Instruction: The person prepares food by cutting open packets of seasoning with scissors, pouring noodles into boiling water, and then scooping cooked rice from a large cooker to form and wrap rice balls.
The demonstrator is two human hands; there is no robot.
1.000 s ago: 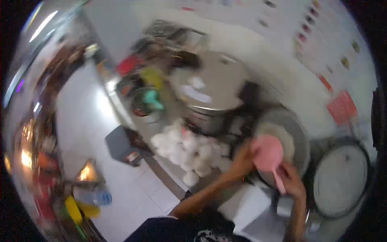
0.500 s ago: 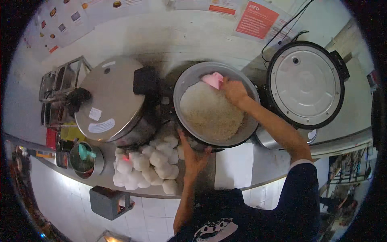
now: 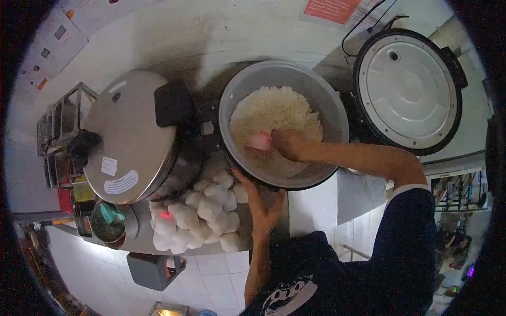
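Cooked white rice [image 3: 276,110] lies heaped toward the back of a grey inner pot [image 3: 332,113] in an open rice cooker. My right hand [image 3: 289,146] reaches into the pot from the right, closed around a pink rice scoop [image 3: 259,141]. The scoop's blade is low in the near part of the rice, and its handle is mostly hidden by my fingers. Against the cooker's near lower edge, my left hand [image 3: 262,208] rests with thumb and fingers spread wide. Just left of it, several white rounded bundles [image 3: 208,210] are piled on the counter.
The cooker's raised round lid [image 3: 408,89] stands at the right. Another large cooker with a closed steel lid [image 3: 132,139] is on the left. A metal pot [image 3: 129,224] with a teal utensil [image 3: 109,212] sits near the counter's left edge. White paper [image 3: 314,203] lies by the cooker.
My right hand has drawn the pink scoop from the pot's far side toward its near side. The rice now heaps toward the back. My left hand stays at the cooker's edge; the view shifted slightly.
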